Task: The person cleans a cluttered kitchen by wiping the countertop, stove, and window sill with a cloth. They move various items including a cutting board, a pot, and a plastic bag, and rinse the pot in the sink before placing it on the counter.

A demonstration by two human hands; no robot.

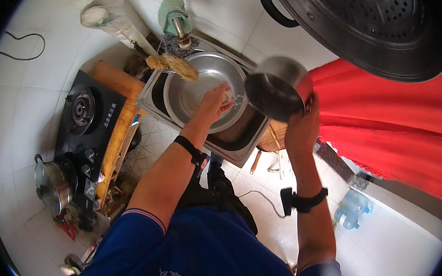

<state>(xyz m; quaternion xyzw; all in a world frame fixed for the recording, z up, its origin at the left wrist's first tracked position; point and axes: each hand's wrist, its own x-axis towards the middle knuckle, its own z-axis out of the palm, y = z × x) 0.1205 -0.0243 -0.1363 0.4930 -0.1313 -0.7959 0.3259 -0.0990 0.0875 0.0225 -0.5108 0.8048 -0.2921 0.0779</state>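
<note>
My right hand [302,129] grips a stainless steel pot [276,87] at its side, near a dark handle. The pot is tilted and blurred, raised over the right end of the metal sink [239,155]. Inside the sink sits a wide, round metal basin [185,95]. Over the basin's right part is my left hand [216,102], its fingers closed around a small whitish thing [227,97] that I cannot make out exactly. White drops or suds show between this hand and the pot.
A faucet [180,30] draped with a green cloth [171,9] stands behind the basin, beside a brown fibrous scrubber [176,66]. On the left are a gas stove [88,126] and a lidded pot [55,186]. A steamer pan [356,35] hangs upper right, near a red curtain [387,125].
</note>
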